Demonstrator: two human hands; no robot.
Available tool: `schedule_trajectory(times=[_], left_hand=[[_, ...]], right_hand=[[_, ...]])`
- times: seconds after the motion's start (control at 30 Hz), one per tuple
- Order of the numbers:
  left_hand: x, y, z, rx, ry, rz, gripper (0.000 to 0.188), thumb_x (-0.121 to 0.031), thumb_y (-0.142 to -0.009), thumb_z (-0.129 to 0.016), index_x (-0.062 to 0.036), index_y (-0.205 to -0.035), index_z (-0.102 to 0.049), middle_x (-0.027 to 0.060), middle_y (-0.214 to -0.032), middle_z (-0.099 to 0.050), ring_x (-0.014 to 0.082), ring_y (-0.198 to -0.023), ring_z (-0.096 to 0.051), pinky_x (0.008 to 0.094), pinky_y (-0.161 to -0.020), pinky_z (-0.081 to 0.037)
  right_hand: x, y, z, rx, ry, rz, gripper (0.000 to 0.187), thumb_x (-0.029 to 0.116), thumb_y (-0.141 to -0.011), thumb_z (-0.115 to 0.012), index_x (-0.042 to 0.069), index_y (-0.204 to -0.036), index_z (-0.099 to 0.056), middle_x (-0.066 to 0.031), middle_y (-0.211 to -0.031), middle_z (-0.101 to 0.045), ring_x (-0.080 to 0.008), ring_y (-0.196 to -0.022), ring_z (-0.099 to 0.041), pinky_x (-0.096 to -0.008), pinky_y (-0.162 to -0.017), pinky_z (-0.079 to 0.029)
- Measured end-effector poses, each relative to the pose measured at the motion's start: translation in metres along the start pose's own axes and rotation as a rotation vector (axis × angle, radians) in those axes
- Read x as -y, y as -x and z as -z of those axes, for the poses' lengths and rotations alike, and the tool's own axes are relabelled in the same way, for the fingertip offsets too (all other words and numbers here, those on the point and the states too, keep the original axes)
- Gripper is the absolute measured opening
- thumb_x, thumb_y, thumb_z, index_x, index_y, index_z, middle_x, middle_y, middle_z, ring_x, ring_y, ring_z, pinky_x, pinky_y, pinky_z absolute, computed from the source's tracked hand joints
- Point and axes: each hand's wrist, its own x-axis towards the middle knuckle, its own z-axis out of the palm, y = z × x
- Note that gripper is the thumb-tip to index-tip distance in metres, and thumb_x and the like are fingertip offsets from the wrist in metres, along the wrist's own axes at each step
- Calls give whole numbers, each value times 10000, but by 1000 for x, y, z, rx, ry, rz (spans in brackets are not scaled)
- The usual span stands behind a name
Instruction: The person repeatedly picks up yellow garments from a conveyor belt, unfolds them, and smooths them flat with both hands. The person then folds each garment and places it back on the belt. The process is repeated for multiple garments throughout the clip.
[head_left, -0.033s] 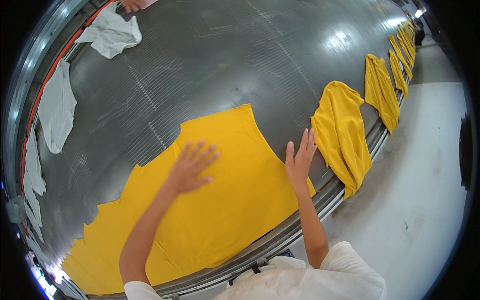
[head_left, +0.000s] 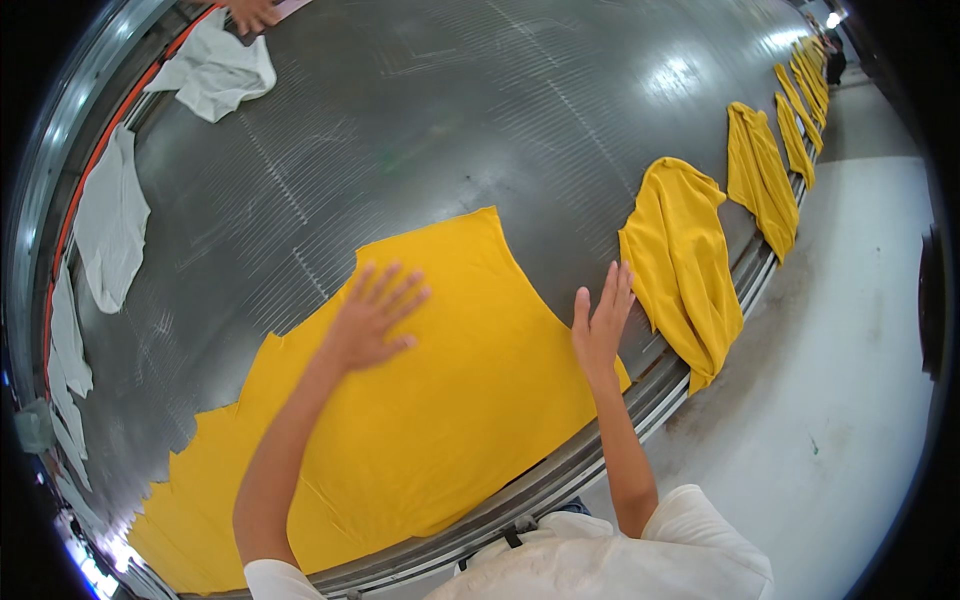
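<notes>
Left hand [head_left: 362,325] over yellow panel [head_left: 450,420], right hand [head_left: 601,335] by bunched cloth [head_left: 685,270], table's near edge [head_left: 665,385] — both grips spread, empty

I lose part of the yellow sheet [head_left: 470,400] behind the left hand [head_left: 372,322] and its forearm, and I can't tell whether that palm or the right hand [head_left: 598,340] touches cloth. The top edge cuts off another person's hand [head_left: 252,13] and a pinkish item [head_left: 290,8], while the farthest yellow pieces [head_left: 811,72] and a dark shape [head_left: 836,64] are too small to make out.
</notes>
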Motion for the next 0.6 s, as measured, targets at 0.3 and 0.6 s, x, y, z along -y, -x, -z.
schedule_trajectory(times=[0.3, 0.6], left_hand=[[40, -49, 22, -317, -431, 423, 744, -515, -1022, -444, -103, -1623, -292, 76, -1716, -206, 334, -1592, -103, 562, -1272, -15], [-185, 31, -93, -86, 132, 216, 875, -629, -969, -488, -99, -1631, -270, 104, -1711, -203, 416, -1573, -114, 602, -1257, -67]], right_hand=[[-4, 38, 15, 38, -70, 9, 631, 318, -1070, -476, -20, -1575, -307, -241, -1661, -243, -425, -1558, -172, -571, -1250, -116], [88, 13, 4, 165, -273, 277, 641, 311, -1056, -504, -3, -1581, -316, -234, -1663, -249, -417, -1558, -183, -587, -1248, -129]])
